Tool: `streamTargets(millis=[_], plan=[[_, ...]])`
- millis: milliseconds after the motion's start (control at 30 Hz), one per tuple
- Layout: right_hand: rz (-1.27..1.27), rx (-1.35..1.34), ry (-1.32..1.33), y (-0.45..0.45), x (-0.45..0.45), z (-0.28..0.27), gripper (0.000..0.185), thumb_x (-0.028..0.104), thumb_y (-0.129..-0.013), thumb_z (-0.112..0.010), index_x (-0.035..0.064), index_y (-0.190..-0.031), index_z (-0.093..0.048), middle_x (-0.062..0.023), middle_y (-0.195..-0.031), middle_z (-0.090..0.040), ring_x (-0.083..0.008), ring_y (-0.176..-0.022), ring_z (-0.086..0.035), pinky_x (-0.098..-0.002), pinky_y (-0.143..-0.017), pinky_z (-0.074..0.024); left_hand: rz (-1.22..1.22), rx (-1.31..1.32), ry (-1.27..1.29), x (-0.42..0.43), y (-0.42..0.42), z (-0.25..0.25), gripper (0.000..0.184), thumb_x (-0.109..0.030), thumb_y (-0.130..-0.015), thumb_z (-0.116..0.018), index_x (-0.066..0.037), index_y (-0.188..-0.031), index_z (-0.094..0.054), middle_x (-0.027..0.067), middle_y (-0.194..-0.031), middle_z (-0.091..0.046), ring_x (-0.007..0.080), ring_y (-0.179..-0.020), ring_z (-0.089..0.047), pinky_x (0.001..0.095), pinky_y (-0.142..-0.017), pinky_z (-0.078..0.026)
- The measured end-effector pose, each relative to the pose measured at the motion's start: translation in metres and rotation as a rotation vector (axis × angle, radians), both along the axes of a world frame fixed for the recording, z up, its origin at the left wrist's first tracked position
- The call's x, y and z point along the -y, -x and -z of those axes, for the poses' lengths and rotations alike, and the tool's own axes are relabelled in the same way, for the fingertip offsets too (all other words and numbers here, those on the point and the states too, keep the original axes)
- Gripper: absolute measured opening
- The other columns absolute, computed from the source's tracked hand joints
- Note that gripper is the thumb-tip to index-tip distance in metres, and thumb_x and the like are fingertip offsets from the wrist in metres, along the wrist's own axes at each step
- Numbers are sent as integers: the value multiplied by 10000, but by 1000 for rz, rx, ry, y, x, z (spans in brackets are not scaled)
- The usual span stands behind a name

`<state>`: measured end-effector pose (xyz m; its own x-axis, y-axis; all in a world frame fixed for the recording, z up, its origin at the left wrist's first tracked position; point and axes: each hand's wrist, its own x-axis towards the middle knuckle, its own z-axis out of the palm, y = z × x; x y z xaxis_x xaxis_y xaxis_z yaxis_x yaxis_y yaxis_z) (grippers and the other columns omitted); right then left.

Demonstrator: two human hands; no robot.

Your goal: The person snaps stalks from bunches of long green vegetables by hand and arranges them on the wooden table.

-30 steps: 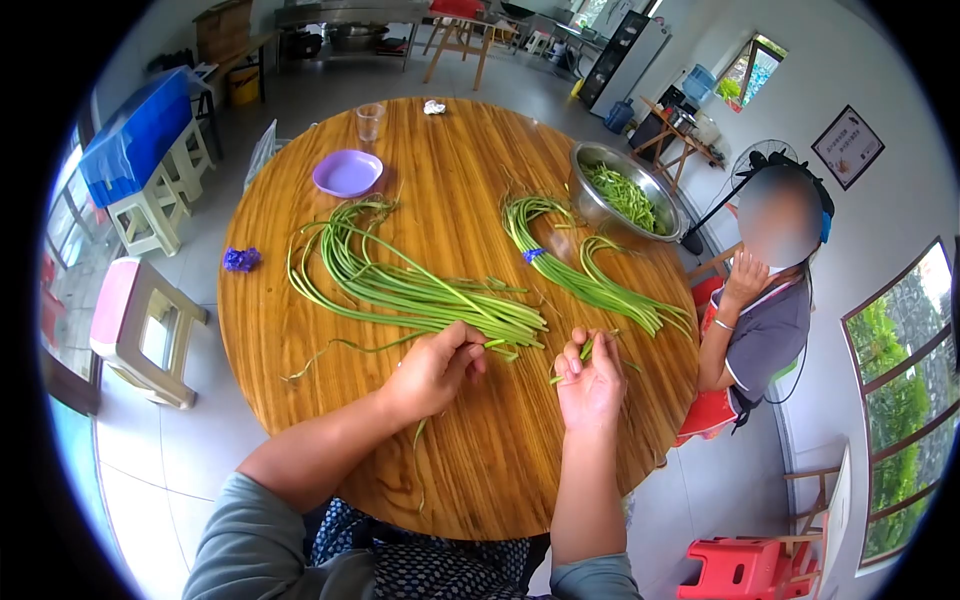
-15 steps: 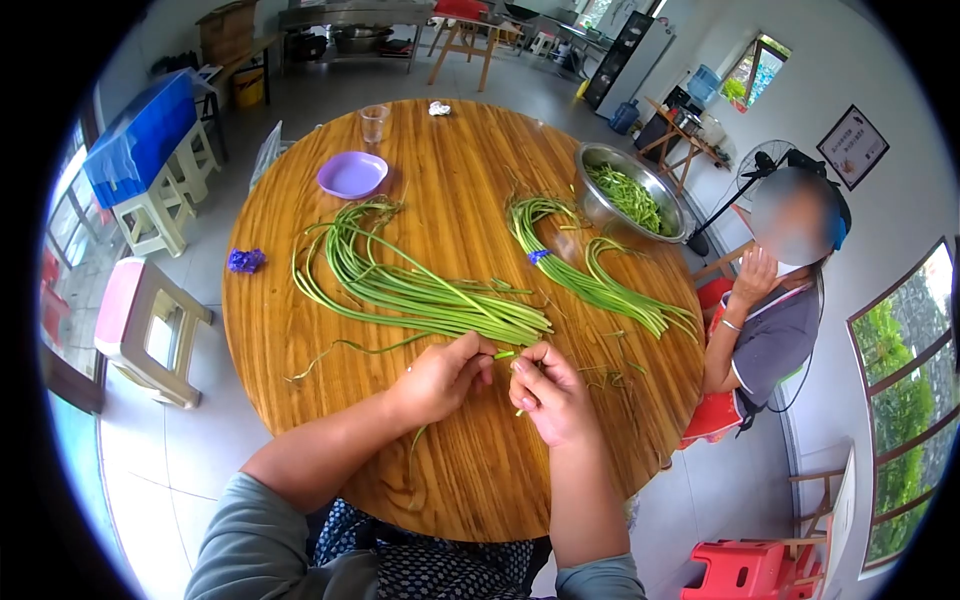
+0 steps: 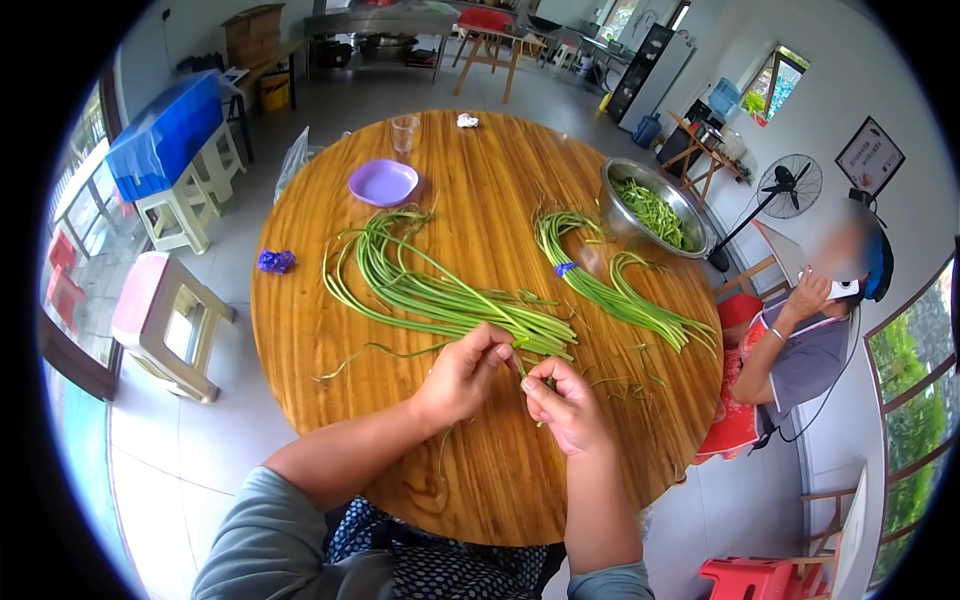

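Both hands meet above the near half of the round wooden table. My left hand (image 3: pixel 466 378) is closed in a pinch on a thin garlic scape (image 3: pixel 519 364), and a short bright green bit shows at its fingertips. My right hand (image 3: pixel 566 408) is pinched on the scape just to the right, its fingertips almost touching the left ones. Right behind the hands lies a loose heap of long garlic scapes (image 3: pixel 440 300), their cut ends pointing right. A second bunch (image 3: pixel 620 298), tied with a purple band (image 3: pixel 565 269), lies farther right.
A steel bowl (image 3: pixel 609 205) of short green pieces stands at the back right. A purple dish (image 3: pixel 384 183), a clear cup (image 3: pixel 404 132), crumpled white tissue (image 3: pixel 467 120) and a purple bundle (image 3: pixel 276 261) are on the table (image 3: pixel 490 180). A person (image 3: pixel 810 340) sits at the right.
The camera view has turned slightly left, so the table appears farther right. My hands have come closer together around the scape. The person at the right has leaned back, showing the fan.
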<state>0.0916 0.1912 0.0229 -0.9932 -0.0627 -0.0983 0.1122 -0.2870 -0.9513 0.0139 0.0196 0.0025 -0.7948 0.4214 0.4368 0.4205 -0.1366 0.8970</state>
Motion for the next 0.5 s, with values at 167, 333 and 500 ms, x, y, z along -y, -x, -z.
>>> streamTargets(millis=[167, 333, 500], plan=[[-75, -10, -14, -3, 0, -4, 80, 89, -945, -627, 61, -931, -553, 33, -696, -492, -54, -593, -419, -215, -539, -335, 118, 324, -399, -2, 23, 11, 77, -116, -1028, -486, -54, -1060, -518, 55, -921, -625, 165, -869, -608, 297, -792, -511], [-233, -248, 257, -18, -14, -16, 61, 42, -945, -603, 50, -992, -565, -9, -741, -486, -90, -601, -406, -253, -568, -334, -75, 672, -569, 10, 47, 10, 61, -181, -1043, -456, -127, -1041, -484, 14, -830, -546, 138, -710, -524, 290, -625, -475], [-30, -513, 313, -60, -49, -56, 114, 42, -944, -610, 42, -1051, -569, -38, -838, -521, -96, -602, -414, -253, -551, -334, -32, 716, -563, 20, 56, 12, 82, -228, -1044, -454, -172, -1085, -496, -11, -812, -503, 98, -605, -399, 242, -540, -346]])
